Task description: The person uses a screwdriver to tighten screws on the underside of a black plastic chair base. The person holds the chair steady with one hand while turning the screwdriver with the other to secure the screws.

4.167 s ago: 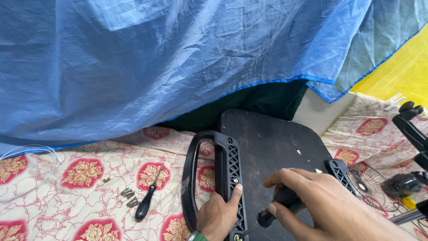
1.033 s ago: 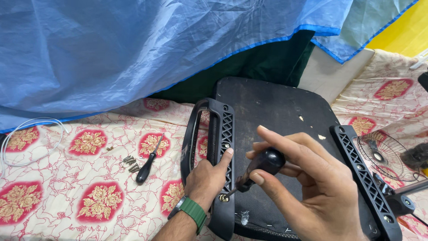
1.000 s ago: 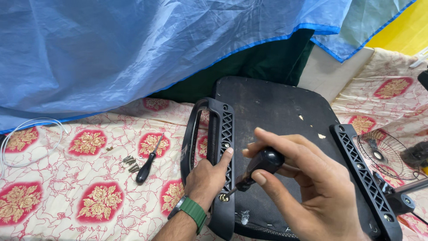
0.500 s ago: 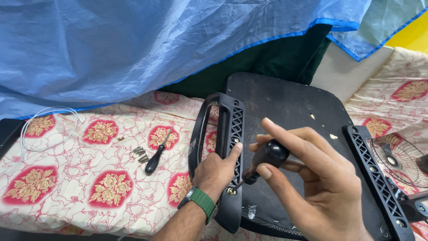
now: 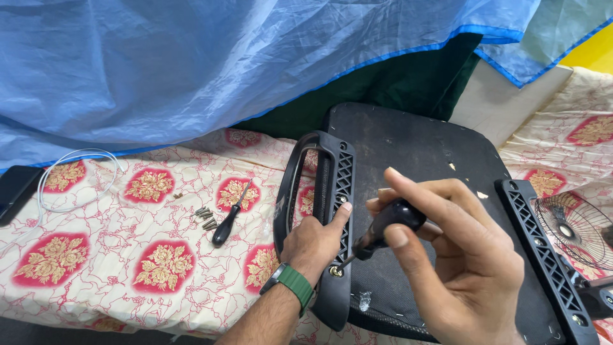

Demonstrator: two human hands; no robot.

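1. Shifted slightly right since half a second ago, with right hand [image 5: 460,268] still wrapped around black-handled screwdriver [image 5: 383,229], tip angled onto brass screw [image 5: 334,271]
2. Left hand [image 5: 314,243] clasped round black latticed plastic armrest [image 5: 332,211] at left edge of upturned black chair seat [image 5: 421,153], steadying it against turning

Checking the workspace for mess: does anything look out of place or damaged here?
Loose screws lie scattered on the cloth beside a spare screwdriver. Pale flecks dot the upturned seat, with a scuffed white patch near its front edge.
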